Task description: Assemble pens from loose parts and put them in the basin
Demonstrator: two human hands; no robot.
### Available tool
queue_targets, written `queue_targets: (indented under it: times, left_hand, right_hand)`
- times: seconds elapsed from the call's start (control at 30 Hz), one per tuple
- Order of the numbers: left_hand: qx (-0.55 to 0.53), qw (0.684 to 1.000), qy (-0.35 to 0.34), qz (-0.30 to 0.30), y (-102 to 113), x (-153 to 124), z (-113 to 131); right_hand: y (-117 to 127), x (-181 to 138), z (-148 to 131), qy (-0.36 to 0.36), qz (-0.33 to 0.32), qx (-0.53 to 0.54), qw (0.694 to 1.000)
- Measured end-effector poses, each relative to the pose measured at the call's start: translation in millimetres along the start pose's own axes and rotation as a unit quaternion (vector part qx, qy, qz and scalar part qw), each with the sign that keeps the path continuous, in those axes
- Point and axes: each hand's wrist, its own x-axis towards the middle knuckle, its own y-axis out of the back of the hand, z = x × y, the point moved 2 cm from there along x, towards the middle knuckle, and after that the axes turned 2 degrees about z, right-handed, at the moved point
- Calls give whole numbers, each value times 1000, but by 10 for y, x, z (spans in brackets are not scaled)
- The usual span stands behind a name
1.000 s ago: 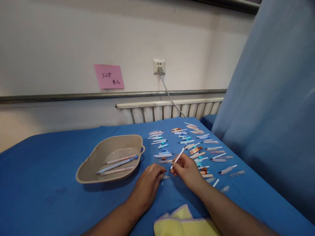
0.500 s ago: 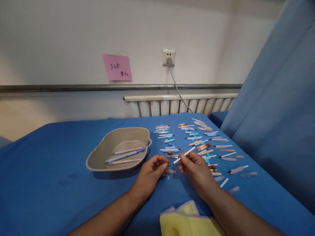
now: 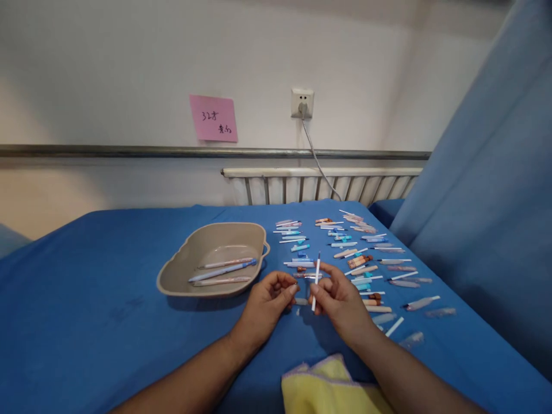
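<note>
My right hand (image 3: 342, 299) pinches a white pen refill (image 3: 316, 287) between thumb and fingers. The refill stands almost upright with its dark tip at the top. Beside it, my left hand (image 3: 267, 302) is closed in a pinch; whatever small thing it may hold is hidden by the fingers. A translucent pen barrel piece (image 3: 301, 301) lies on the blue cloth between my hands. Rows of taken-apart pen parts, barrels, caps and white refills (image 3: 394, 326), spread out beyond and to the right of my right hand.
Left of my hands stands a beige basin (image 3: 163, 282) holding a blue pen (image 3: 222, 270) and two pinkish pens (image 3: 222, 281). A folded yellow cloth (image 3: 332, 385) lies at the front edge. A blue curtain (image 3: 487, 190) hangs at the right; the white wall with a plugged socket (image 3: 302, 103) rises behind.
In my right hand the refill has turned from a slant to nearly upright, its dark tip now showing. My left hand keeps its pinch. The view has shifted slightly.
</note>
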Motion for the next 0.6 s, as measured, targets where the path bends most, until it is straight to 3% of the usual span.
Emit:
queue_targets:
  times: [0.17,0.33,0.6]
  left_hand:
    - [-40,999,0,14,-10,-13,18]
    - [-57,998,6,4,-16,-17,33]
    - [-32,999,6,20,-3,-10,23]
  right_hand:
    - [75,-26,-56,54,-10,-75,996]
    - [101,-12,-75,69,-30,-55,996]
    - [219,0,-172,65,112,-41,991]
